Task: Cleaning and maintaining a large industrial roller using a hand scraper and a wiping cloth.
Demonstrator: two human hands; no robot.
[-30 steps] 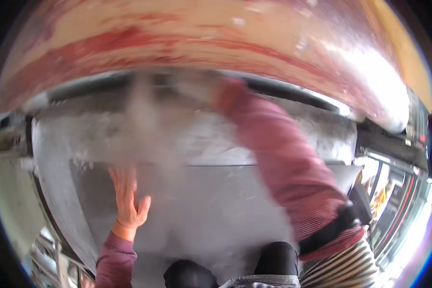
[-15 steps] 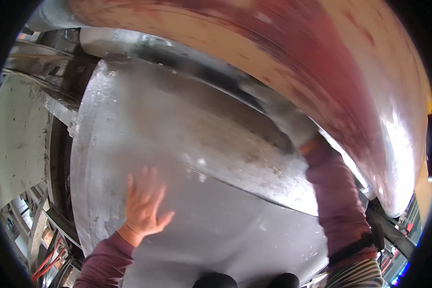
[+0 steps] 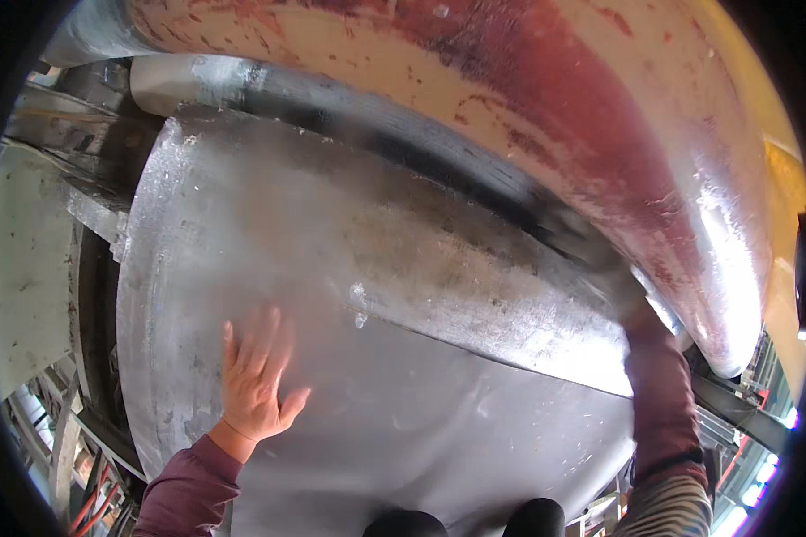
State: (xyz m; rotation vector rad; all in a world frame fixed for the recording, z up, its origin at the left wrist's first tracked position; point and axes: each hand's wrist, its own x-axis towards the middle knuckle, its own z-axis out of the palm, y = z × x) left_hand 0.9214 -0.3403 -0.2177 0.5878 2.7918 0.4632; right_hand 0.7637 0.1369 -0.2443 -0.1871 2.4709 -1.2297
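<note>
A smooth dark grey sheet (image 3: 421, 421) lies over a broad, curved metal surface (image 3: 475, 304), its far edge running diagonally across. My left hand (image 3: 258, 394) is over the sheet's left part, palm down, fingers stretched and thumb spread, holding nothing visible. My right arm reaches far along the right side. At its end my right hand (image 3: 611, 261) is a grey blur in the gap by the big red-and-tan roller (image 3: 564, 116). Its fingers, and anything in them, cannot be made out.
A dark metal roller (image 3: 331, 103) lies behind the curved surface, below the large roller. Machine framing and a pale green panel (image 3: 27, 268) stand at the left, with red hoses (image 3: 94, 506) below. A metal beam (image 3: 743, 412) is at the right. Two dark rounded shapes show at the bottom edge.
My right hand has moved farther right along the gap, its arm shifting right too. The left hand has shifted slightly left and stays spread. The whole view has moved a little.
</note>
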